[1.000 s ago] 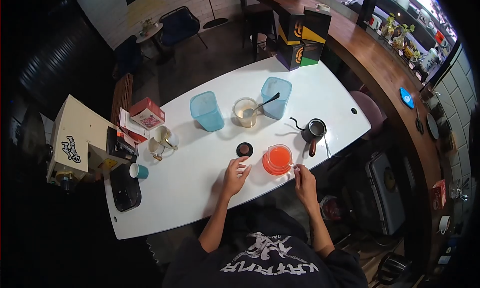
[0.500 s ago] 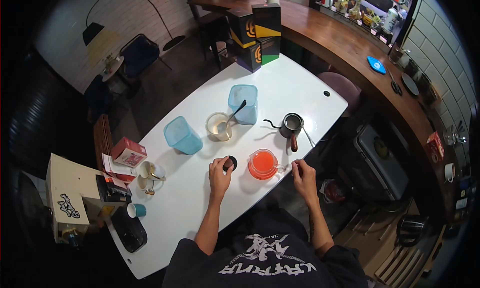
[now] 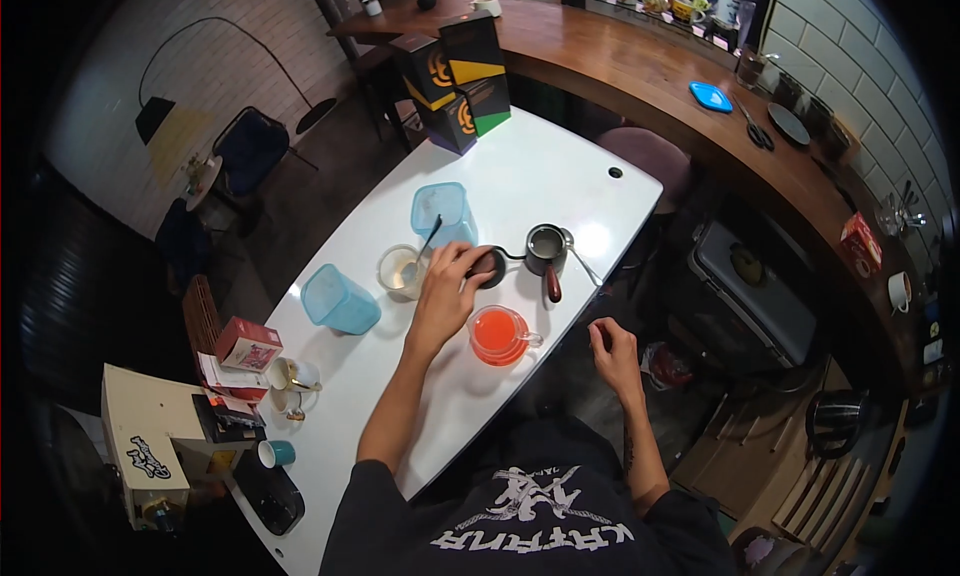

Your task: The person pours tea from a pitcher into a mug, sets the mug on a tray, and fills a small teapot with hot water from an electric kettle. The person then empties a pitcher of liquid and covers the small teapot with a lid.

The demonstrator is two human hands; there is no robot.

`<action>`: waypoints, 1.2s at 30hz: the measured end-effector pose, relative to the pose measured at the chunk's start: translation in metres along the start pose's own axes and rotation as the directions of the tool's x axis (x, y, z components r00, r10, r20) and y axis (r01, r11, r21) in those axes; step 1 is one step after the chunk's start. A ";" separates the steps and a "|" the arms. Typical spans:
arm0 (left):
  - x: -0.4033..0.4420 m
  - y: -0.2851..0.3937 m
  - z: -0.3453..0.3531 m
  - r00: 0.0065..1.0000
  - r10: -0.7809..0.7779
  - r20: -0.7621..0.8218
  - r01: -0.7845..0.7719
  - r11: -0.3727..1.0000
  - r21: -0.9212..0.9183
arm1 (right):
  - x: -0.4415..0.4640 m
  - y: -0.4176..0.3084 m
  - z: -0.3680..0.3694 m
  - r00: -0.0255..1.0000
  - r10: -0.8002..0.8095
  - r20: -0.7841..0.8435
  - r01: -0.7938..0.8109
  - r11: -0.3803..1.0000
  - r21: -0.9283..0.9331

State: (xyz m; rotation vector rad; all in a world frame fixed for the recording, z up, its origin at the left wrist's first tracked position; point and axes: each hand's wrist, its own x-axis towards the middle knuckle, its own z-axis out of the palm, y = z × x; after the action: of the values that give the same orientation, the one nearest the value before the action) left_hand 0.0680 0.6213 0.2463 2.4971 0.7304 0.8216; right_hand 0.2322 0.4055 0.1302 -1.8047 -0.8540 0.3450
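Note:
My left hand (image 3: pixel 447 288) grips a round black lid (image 3: pixel 488 267) with a brown middle, held between fingertips and thumb. Right of it stands a dark gooseneck kettle (image 3: pixel 546 244) with a wooden handle, its top uncovered and its spout pointing at the lid. Nearer me is a glass server (image 3: pixel 498 338) of orange-red liquid. Behind my left hand are a clear cup (image 3: pixel 398 273) with a dark spoon (image 3: pixel 431 234) and a blue plastic container (image 3: pixel 445 213). Past the table's near edge hangs my right hand (image 3: pixel 614 354), fingers curled in, with nothing seen in it.
A second blue container (image 3: pixel 341 301) stands on the left of the white table (image 3: pixel 560 191). Further left are a glass vessel (image 3: pixel 292 375), a teal cup (image 3: pixel 276 453) and a cream machine (image 3: pixel 135 406). Black boxes (image 3: pixel 450 81) stack at the far end; a long spoon (image 3: pixel 582 257) lies behind the kettle.
My left hand has carried the lid forward from beside the server to the kettle's spout. My right hand is now farther from the server's handle. The view has shifted slightly.

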 end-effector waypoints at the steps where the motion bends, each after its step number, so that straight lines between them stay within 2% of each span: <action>1: 0.014 0.005 0.009 0.995 0.064 0.079 -0.063 0.998 -0.022 | -0.001 0.004 -0.003 1.000 0.020 0.009 -0.020 1.000 0.007; 2: 0.027 0.010 0.017 0.979 0.130 0.157 -0.124 0.991 -0.048 | -0.002 0.007 -0.007 0.999 0.039 0.017 -0.040 0.999 0.015; 5: 0.054 0.004 0.059 0.959 0.136 0.248 -0.127 0.990 -0.055 | -0.005 0.015 -0.022 0.997 0.074 0.030 -0.073 0.997 -0.032; 10: 0.073 -0.003 0.099 0.959 0.140 0.246 -0.156 0.986 0.050 | -0.015 0.041 -0.045 0.995 0.103 -0.017 -0.103 0.994 -0.032; 13: 0.076 -0.002 0.111 0.967 0.082 0.241 -0.101 0.993 0.067 | -0.020 0.052 -0.056 0.988 0.151 -0.022 -0.151 0.988 -0.028; 17: 0.080 -0.006 0.120 0.955 0.085 0.286 -0.123 0.985 0.119 | -0.020 0.060 -0.062 0.985 0.171 -0.033 -0.172 0.985 -0.024; 19: 0.078 -0.005 0.122 0.952 0.044 0.303 -0.085 0.989 0.122 | -0.019 0.064 -0.062 0.985 0.166 -0.039 -0.167 0.986 -0.010; 36: 0.077 -0.004 0.118 0.935 0.012 0.355 -0.075 0.984 0.164 | -0.019 0.074 -0.052 0.989 0.142 -0.028 -0.140 0.987 0.076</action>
State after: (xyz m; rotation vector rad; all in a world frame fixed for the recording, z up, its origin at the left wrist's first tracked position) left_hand 0.1949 0.6447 0.1896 2.7218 0.6448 0.3132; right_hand 0.2786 0.3424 0.0815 -1.8018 -0.6835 0.4310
